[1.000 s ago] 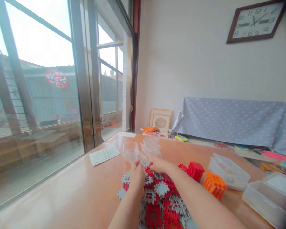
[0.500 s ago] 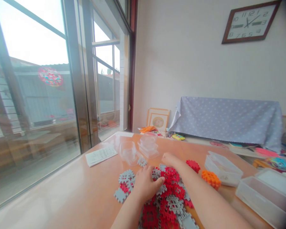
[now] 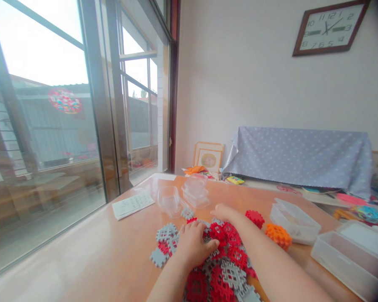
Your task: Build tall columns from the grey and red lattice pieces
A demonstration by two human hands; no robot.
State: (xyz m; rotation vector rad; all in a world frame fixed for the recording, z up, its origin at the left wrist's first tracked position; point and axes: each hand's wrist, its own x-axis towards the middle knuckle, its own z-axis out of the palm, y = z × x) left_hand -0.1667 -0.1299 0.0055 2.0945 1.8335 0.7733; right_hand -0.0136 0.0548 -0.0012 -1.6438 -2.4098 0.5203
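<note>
A heap of red and grey interlocking plastic pieces lies on the wooden table. My left hand rests on the heap's left side, palm down, fingers apart and thumb pointing right. Beyond the heap, my right hand reaches to its far edge, beside a grey piece; its fingertips are mostly hidden. Several grey pieces and a red one lie left of my left hand. A single grey piece sits near the clear containers. A red stack and an orange stack stand right of my right forearm.
Clear plastic containers stand at the back of the table, with a folded paper to their left. Two translucent boxes are at the right. A window borders the left side. A spotted cloth hangs by the wall.
My right hand has shifted slightly left at the heap's far edge. Red and grey pieces between my hands have moved, and a red piece now shows beyond my left fingers.
</note>
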